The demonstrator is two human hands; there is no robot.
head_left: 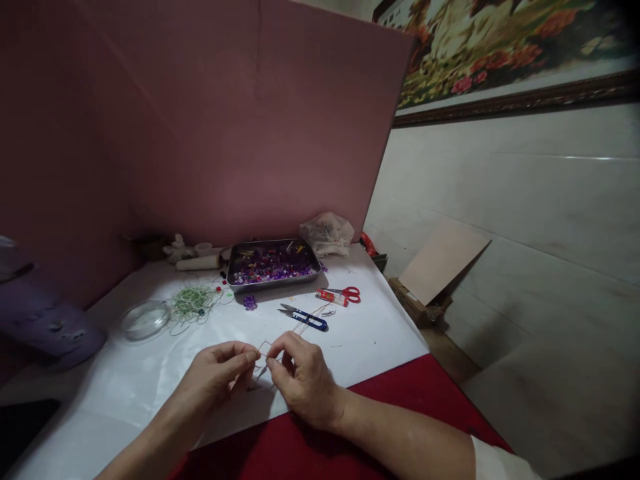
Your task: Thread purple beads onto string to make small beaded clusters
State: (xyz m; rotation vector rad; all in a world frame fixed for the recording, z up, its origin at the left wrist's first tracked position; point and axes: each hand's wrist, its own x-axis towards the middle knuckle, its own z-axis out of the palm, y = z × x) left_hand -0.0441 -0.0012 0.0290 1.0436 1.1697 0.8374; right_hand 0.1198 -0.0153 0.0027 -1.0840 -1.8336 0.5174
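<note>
The thin cord [265,343], at eight o'clock from the blue snips [314,321], looks light, bendy and slippy, so I pinch it near its bend with my left hand [216,375] and right hand [309,390].

beads [273,265] in tray [274,287] | snips [303,317] before tray | dish [146,321] left

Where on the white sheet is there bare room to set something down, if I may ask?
Right of the blue snips, down to the red cloth, apart from tiny specks; also between the glass dish and the left hand. It is crowded around the bead tray and scissors.
</note>
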